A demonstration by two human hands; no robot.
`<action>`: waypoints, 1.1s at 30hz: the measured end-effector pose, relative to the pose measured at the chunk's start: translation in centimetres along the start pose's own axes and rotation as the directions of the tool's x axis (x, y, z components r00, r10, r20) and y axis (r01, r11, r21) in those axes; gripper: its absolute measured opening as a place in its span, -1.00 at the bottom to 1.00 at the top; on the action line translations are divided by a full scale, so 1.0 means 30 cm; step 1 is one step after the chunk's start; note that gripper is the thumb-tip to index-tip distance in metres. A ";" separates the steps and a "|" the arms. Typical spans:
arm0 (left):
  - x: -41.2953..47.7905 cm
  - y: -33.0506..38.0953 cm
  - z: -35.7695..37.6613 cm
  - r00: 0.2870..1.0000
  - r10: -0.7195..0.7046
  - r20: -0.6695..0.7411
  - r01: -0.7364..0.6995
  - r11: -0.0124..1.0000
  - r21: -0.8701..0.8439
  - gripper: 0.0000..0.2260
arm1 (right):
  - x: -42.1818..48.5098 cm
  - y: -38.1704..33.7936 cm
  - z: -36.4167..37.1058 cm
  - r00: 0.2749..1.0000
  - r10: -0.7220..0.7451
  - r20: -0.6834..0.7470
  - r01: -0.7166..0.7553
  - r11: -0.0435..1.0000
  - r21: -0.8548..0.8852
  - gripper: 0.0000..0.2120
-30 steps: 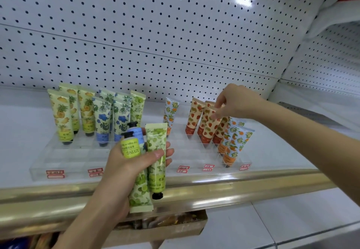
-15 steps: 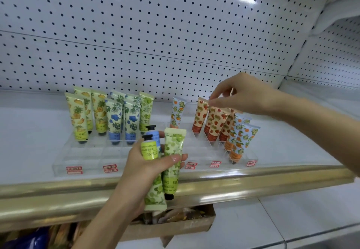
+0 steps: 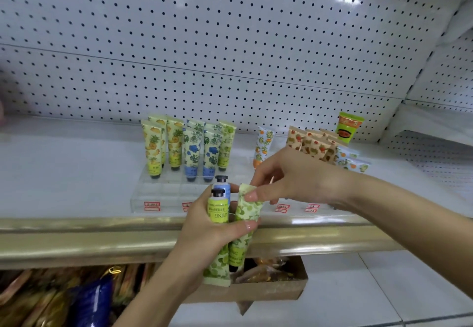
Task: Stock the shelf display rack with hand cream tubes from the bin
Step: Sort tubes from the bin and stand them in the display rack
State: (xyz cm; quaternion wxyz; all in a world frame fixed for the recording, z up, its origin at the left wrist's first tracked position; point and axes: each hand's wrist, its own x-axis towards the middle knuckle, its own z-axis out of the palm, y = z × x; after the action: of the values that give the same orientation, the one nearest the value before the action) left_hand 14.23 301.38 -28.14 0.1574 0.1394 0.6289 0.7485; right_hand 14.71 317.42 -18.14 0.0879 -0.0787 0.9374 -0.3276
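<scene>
My left hand (image 3: 204, 226) grips a bundle of hand cream tubes in front of the shelf edge: a yellow-green tube (image 3: 218, 211) and a blue one (image 3: 222, 186) cap up, and two green lime-print tubes (image 3: 245, 221) cap down. My right hand (image 3: 289, 178) pinches the top flat end of one lime-print tube. Behind them a clear acrylic rack (image 3: 163, 193) on the shelf holds pineapple tubes (image 3: 153, 147), blue flower tubes (image 3: 192, 152), an orange-print tube (image 3: 263, 145) and strawberry tubes (image 3: 309, 145).
A white pegboard wall (image 3: 204, 45) backs the shelf, whose front has a gold rail (image 3: 76, 239). A green and orange tube (image 3: 348, 127) stands at the back right. A cardboard bin (image 3: 271, 288) with packets sits below the shelf, and snack bags (image 3: 64, 298) lie lower left.
My right hand left the strawberry tubes and came down left to pinch the lime-print tube in my left hand. The view shifted, so the rack sits further right.
</scene>
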 end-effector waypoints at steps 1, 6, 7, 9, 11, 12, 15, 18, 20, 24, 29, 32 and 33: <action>-0.005 0.000 -0.013 1.000 0.005 0.003 -0.005 1.000 0.008 -0.52 | 0.004 -0.009 0.009 1.000 -0.007 0.009 0.007 1.000 -0.003 -0.86; -0.031 0.008 -0.067 1.000 -0.011 0.019 0.011 1.000 -0.008 -0.53 | 0.024 -0.053 0.041 0.999 -0.041 0.027 0.041 0.999 -0.013 -0.85; -0.035 0.010 -0.078 0.999 -0.012 0.031 0.013 1.000 -0.010 -0.53 | 0.024 -0.062 0.040 0.999 -0.044 0.024 0.044 0.999 -0.008 -0.85; -0.040 0.014 -0.098 1.000 -0.006 0.015 0.006 1.000 -0.031 -0.52 | 0.021 -0.080 0.017 0.999 -0.035 -0.014 0.035 0.999 -0.005 -0.85; -0.039 0.025 -0.116 0.999 0.015 -0.045 -0.018 0.997 -0.073 -0.53 | 0.016 -0.099 -0.036 0.996 0.002 -0.090 -0.004 1.000 -0.022 -0.80; -0.035 0.031 -0.124 0.997 0.026 -0.077 -0.033 0.995 -0.093 -0.53 | 0.015 -0.109 -0.067 0.992 0.025 -0.126 -0.030 0.999 -0.032 -0.78; -0.018 0.034 -0.151 0.991 0.030 -0.129 -0.060 0.971 -0.234 -0.48 | 0.022 -0.135 -0.154 0.971 0.065 -0.230 -0.085 0.993 -0.077 -0.79; -0.015 0.028 -0.163 0.996 -0.007 -0.091 -0.021 0.952 -0.305 -0.60 | 0.055 -0.152 -0.204 0.945 0.037 -0.325 -0.100 0.979 -0.178 -0.81; -0.008 0.024 -0.159 0.998 -0.033 -0.051 0.013 0.936 -0.353 -0.61 | 0.089 -0.152 -0.217 0.932 0.022 -0.363 -0.122 0.959 -0.255 -0.81; 0.048 0.004 -0.161 0.998 -0.068 -0.011 0.058 0.918 -0.391 -0.55 | 0.183 -0.130 -0.214 0.922 0.010 -0.388 -0.197 0.874 -0.445 -0.78; 0.064 -0.020 -0.157 0.999 -0.034 0.040 0.048 0.898 -0.438 -0.49 | 0.252 -0.110 -0.204 0.910 0.022 -0.415 -0.249 0.829 -0.502 -0.80; 0.039 -0.001 -0.145 1.000 -0.007 0.029 0.020 0.889 -0.457 -0.53 | 0.283 -0.096 -0.198 0.910 0.031 -0.412 -0.244 0.845 -0.477 -0.79; 0.029 0.002 -0.141 0.999 0.012 0.030 0.003 0.890 -0.455 -0.59 | 0.292 -0.090 -0.197 0.912 0.039 -0.409 -0.246 0.849 -0.467 -0.79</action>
State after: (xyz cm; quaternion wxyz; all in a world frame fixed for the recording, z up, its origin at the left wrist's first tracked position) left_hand 11.72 297.93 -28.80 0.1940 0.1119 0.4332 0.8730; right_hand 5.17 317.09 -12.89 -0.0969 0.0380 0.9921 -0.0698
